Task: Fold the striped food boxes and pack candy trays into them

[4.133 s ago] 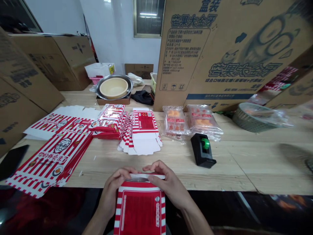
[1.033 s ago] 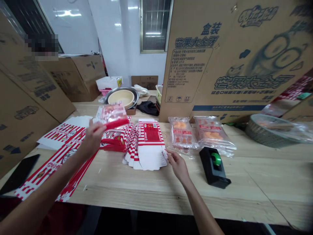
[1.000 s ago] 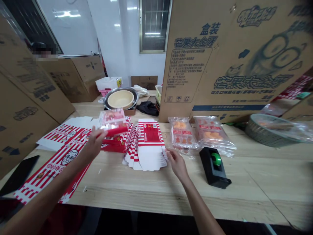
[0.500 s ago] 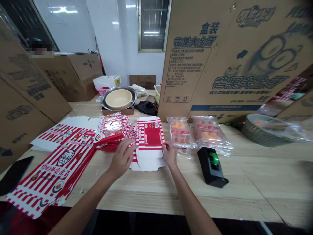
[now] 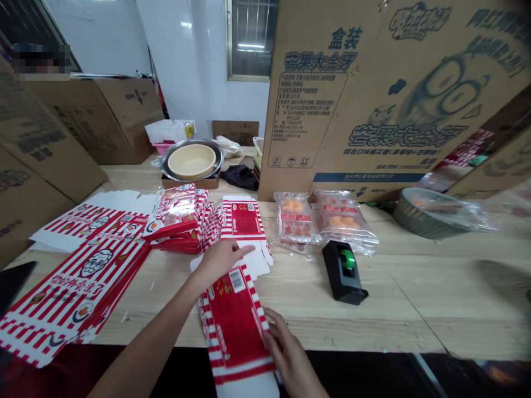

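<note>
Gently, the right hand [image 5: 288,351] is grasping a flat red-striped card box [image 5: 234,323] at the edge of the wooden table [image 5: 373,315], and the left hand [image 5: 219,260] is lying open just above it (thin card feels light and bendy, so hold its sides).

This is a small packing workshop, I'd say: I'm at a long pale wooden workbench [image 5: 398,298] with flat red-and-white striped paperboard box blanks [image 5: 78,276], a black tape dispenser [image 5: 342,271] — and big printed brown cardboard cartons [image 5: 373,99] standing all around.
</note>
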### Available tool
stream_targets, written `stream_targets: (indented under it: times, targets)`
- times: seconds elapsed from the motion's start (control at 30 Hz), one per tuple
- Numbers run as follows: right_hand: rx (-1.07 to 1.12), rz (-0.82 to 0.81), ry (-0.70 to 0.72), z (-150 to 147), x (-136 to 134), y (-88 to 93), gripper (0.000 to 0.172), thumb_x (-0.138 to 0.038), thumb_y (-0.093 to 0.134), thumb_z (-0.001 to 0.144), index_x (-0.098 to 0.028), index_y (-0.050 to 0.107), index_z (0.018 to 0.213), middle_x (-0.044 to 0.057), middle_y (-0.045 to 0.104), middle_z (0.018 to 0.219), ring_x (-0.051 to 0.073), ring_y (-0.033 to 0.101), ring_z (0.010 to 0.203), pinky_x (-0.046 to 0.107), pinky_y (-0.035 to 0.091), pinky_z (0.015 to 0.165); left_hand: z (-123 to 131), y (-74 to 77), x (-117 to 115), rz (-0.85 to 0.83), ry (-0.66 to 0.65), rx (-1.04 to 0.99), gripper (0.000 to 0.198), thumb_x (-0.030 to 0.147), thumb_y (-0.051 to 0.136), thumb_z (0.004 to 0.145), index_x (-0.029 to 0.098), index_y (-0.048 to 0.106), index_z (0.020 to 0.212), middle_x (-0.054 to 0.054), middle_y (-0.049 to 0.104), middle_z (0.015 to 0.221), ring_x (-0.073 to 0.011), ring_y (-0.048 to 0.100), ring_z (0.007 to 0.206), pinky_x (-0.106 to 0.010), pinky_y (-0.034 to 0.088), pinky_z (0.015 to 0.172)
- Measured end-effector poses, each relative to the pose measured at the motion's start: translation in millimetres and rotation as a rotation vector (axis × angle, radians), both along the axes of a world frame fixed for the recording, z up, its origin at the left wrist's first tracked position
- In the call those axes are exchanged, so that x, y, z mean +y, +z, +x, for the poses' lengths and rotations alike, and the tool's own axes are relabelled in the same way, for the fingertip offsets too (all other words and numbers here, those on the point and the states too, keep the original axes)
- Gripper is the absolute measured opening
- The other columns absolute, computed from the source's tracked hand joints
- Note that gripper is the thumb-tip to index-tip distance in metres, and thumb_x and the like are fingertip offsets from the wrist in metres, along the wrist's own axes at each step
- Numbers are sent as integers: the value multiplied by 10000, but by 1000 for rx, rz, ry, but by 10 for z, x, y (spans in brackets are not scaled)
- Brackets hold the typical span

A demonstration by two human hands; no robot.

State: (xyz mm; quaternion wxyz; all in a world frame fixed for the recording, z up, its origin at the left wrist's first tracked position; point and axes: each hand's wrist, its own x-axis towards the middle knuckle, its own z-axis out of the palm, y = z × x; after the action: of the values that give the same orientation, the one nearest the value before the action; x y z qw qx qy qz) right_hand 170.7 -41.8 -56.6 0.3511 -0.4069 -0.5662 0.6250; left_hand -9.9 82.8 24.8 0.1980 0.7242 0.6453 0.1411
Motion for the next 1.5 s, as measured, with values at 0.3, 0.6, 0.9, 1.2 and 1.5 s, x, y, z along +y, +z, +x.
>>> stream_targets:
  times: [0.3, 0.6, 0.9, 1.2, 1.5]
  targets:
    - [3, -11, -41, -308, -79, 11, 532, -480, 351, 900, -234, 310, 1370, 27, 348, 1394, 147, 237, 1321, 304, 182, 1103, -46, 252, -282, -282, -158, 32, 446, 536, 488, 714, 165, 514, 466, 12, 425, 445, -116, 370, 437, -237, 213, 454]
    - [286, -195, 50, -387, -15, 233, 578, -491, 657, 703, -138, 533, 1143, 110, 594, 1140, 265, 553, 1051, 401, 410, 933, 64, 79, -507, -264, -367, -174, 366, 389, 471, 801, 144, 506, 533, 32, 471, 534, -86, 416, 513, -198, 290, 483]
    - [443, -318, -202, -145, 91, 274, 470, -451, 713, 648, -146, 606, 989, 113, 660, 982, 272, 622, 902, 410, 469, 846, -101, -115, -860, 220, -53, -964, 688, 350, 558, 811, 298, 177, 1382, -93, 298, 1410, -248, 363, 1246, -393, 329, 1007]
    - [231, 5, -463, -67, 81, 355, 737, -515, 552, 784, -287, 192, 1386, 65, 348, 1394, 207, 414, 1221, 321, 424, 947, -132, -229, -1208, -267, 66, -1167, 669, 364, 471, 868, 293, 81, 1407, -30, 326, 1425, -182, 313, 1294, -273, 332, 1031]
    - [18, 129, -485, -47, 163, 535, 379, -529, 549, 769, -175, 671, 709, 37, 638, 684, 139, 582, 653, 180, 467, 583, -223, -208, -1110, -313, 117, -1232, 391, 385, 565, 803, 247, 332, 1086, 21, 642, 806, -134, 615, 671, -230, 492, 626]
